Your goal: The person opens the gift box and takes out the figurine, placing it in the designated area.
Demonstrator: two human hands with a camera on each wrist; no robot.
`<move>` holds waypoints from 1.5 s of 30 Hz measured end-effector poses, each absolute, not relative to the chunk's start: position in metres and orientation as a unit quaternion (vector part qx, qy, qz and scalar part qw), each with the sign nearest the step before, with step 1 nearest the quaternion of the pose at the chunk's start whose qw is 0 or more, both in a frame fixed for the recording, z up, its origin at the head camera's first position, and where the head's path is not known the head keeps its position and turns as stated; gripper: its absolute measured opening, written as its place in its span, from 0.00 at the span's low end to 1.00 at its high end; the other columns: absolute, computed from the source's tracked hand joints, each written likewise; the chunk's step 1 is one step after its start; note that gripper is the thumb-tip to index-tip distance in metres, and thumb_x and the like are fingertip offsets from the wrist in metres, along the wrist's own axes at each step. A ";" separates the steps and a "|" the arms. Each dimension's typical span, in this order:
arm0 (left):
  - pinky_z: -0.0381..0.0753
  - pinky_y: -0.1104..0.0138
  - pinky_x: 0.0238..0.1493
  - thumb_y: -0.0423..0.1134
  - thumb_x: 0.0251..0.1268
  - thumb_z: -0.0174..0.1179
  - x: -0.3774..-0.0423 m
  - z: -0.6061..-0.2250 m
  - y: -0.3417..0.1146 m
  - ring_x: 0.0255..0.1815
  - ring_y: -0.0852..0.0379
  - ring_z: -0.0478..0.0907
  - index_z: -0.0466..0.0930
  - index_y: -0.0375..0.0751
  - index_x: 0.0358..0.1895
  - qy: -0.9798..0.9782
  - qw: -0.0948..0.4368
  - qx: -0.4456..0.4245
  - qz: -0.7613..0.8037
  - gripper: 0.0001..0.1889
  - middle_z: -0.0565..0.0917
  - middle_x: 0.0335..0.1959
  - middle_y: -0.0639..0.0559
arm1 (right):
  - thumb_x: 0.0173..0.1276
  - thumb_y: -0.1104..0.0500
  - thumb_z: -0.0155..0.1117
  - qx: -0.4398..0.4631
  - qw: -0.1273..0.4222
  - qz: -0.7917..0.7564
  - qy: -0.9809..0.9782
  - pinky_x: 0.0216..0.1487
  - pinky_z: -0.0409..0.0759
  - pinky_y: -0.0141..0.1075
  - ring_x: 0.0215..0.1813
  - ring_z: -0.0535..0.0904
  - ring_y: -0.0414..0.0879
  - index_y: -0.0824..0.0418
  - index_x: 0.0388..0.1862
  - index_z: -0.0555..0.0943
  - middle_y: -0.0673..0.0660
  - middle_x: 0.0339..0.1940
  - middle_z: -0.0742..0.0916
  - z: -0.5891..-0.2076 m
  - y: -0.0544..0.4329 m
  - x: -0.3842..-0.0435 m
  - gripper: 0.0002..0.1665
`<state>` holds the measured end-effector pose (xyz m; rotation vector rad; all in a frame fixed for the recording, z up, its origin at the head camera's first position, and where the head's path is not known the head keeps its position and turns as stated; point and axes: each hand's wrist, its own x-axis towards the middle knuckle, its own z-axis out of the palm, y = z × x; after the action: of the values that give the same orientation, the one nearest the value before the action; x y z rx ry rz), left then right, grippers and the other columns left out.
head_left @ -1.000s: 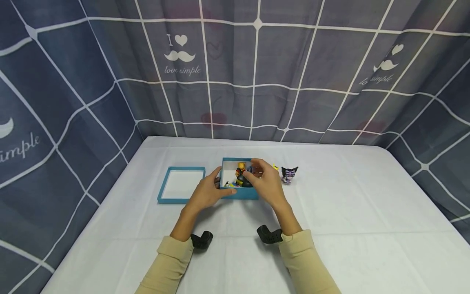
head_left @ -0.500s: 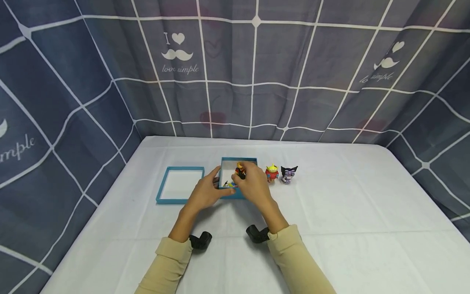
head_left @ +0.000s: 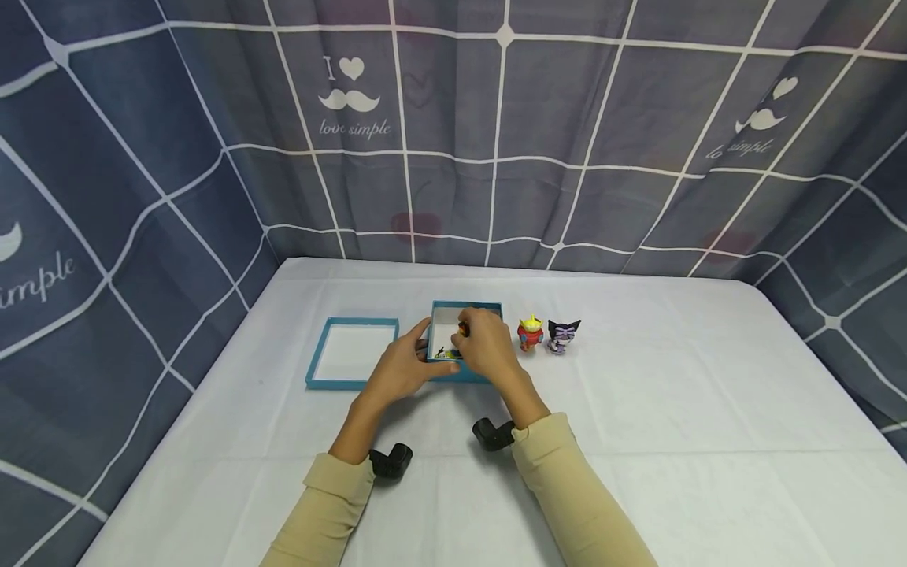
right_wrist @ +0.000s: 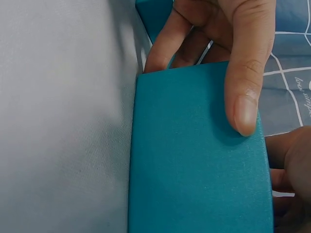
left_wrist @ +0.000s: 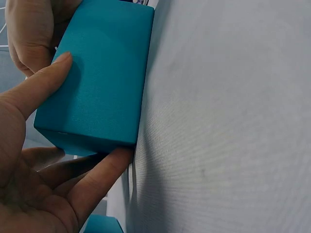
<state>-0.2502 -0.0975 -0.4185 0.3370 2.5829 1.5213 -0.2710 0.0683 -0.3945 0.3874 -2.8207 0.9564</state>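
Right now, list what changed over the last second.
The right hand has moved left across the blue box, now mostly covering a dark figure, grip unclear. That reveals the red-and-yellow figure. The left hand still holds the box; the lid and purple-and-black figure stayed put.

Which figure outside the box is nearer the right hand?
The red, yellow-topped figure, right beside the box; the black-eared figure stands farther right.
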 end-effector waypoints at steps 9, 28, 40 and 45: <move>0.75 0.50 0.58 0.47 0.59 0.72 -0.250 -0.418 -0.096 0.65 0.40 0.73 0.48 0.34 0.79 0.859 0.055 0.116 0.496 0.52 0.72 0.65 0.30 | 0.66 0.63 0.69 0.128 0.100 0.325 -0.931 0.45 0.78 0.49 0.40 0.81 0.54 0.68 0.46 0.83 0.61 0.40 0.86 -0.398 0.070 -0.271 0.12; 0.74 0.50 0.60 0.50 0.56 0.73 -0.252 -0.418 -0.095 0.66 0.41 0.72 0.50 0.36 0.78 0.867 0.058 0.106 0.484 0.53 0.73 0.65 0.32 | 0.66 0.73 0.57 0.122 0.174 0.466 -0.859 0.37 0.77 0.44 0.33 0.78 0.51 0.70 0.42 0.78 0.61 0.34 0.84 -0.407 0.082 -0.272 0.07; 0.74 0.50 0.60 0.49 0.56 0.73 -0.251 -0.418 -0.094 0.66 0.42 0.72 0.50 0.38 0.79 0.869 0.057 0.100 0.481 0.52 0.73 0.65 0.33 | 0.68 0.67 0.62 0.158 0.099 0.425 -0.886 0.40 0.80 0.42 0.41 0.82 0.52 0.72 0.48 0.85 0.63 0.46 0.87 -0.400 0.090 -0.271 0.13; 0.75 0.50 0.59 0.49 0.58 0.73 -0.250 -0.418 -0.094 0.65 0.41 0.73 0.50 0.36 0.79 0.868 0.054 0.105 0.482 0.52 0.73 0.65 0.32 | 0.65 0.60 0.71 0.162 0.064 0.389 -0.905 0.37 0.80 0.40 0.37 0.83 0.50 0.70 0.48 0.86 0.61 0.42 0.88 -0.396 0.090 -0.271 0.17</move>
<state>-0.2503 -0.0940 -0.4180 0.3183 2.6378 1.4645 -0.2709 0.0900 -0.3962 0.4881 -2.7315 1.1747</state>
